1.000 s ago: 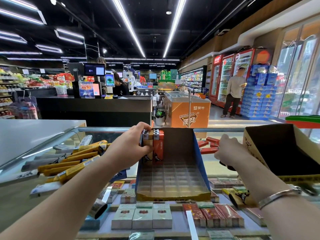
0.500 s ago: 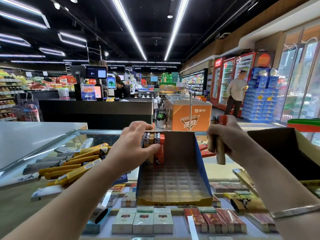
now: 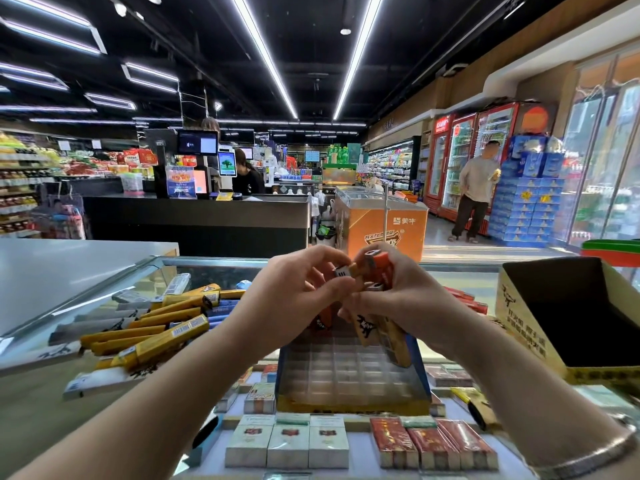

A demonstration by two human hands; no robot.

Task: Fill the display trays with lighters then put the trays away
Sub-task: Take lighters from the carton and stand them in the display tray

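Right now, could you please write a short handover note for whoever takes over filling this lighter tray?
Left hand: pinches one lighter at the top of the bundle.
Right hand: grips a bundle of lighters above the display tray.
Tray sits on the glass counter; most of the slots in view are empty; its back row is hidden behind the hands.
Empty carton stands to the right.
Left: slot the bundle in, fill the remaining rows, then put the tray away.

- Glossy plastic lighters (image 3: pixel 375 271), metal-capped, in the grip.
- Clear moulded plastic tray (image 3: pixel 349 375) below, printed cardboard walls.
- Smooth reflective glass counter (image 3: pixel 460 271) beyond.
- Matt cardboard box (image 3: pixel 519 327) right.
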